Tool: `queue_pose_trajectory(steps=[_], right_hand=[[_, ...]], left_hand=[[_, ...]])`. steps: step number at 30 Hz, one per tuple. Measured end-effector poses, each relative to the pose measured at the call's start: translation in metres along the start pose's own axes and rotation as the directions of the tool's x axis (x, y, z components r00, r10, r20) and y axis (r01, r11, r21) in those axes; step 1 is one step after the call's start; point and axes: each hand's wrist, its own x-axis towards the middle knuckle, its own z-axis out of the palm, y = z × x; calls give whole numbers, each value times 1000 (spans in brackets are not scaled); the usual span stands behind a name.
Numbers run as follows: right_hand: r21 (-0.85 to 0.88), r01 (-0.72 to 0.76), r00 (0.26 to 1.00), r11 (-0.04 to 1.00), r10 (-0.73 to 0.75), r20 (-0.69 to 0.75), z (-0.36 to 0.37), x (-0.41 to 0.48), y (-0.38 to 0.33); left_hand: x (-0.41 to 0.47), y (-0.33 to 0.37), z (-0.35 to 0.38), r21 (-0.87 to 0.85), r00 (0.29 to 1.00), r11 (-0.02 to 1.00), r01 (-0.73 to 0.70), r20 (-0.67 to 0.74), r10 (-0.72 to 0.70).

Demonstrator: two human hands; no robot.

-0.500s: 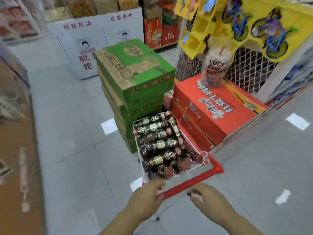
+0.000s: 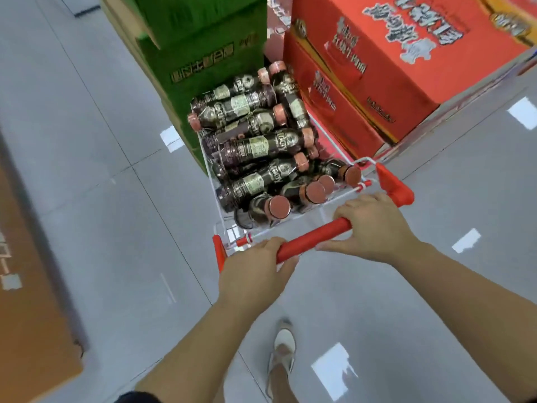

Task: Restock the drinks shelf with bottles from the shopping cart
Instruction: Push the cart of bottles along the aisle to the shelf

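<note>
Shopping cart (image 2: 364,160), frame centre: about a dozen dark bottles (image 2: 255,148) with copper caps, piled on their sides. Left hand (image 2: 252,274) and right hand (image 2: 374,225) both clamped around its red handle (image 2: 313,238).

My shopping cart (image 2: 394,186) is open on top, over the piled bottles (image 2: 255,146). Stacked green cartons (image 2: 203,39) stand just beside its front left, red cartons (image 2: 377,71) close along its right. Left of the cart, grey floor (image 2: 101,175) runs free to a brown carton (image 2: 29,286).
</note>
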Motion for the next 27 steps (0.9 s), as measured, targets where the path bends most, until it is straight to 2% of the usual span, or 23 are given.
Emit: queue_pose_trajectory(steps=[6, 10, 14, 22, 27], right_hand=[[12, 3, 1000, 1000, -2, -25, 9, -4, -6], [48, -23, 999, 999, 25, -30, 10, -18, -28], [69, -83, 996, 994, 81, 25, 14, -43, -56], [105, -276, 960, 955, 268, 83, 36, -118, -143], [149, -337, 940, 930, 325, 101, 55, -172, -193]], left_hand=[[-9, -4, 9, 66, 992, 998, -14, -123, 22], [-25, -20, 11, 76, 994, 997, -27, -99, 35], [-49, -36, 13, 91, 994, 993, -71, -74, 78], [-117, -83, 19, 145, 957, 950, -275, -59, 286], [-163, -109, 32, 236, 866, 870, -433, -160, 474]])
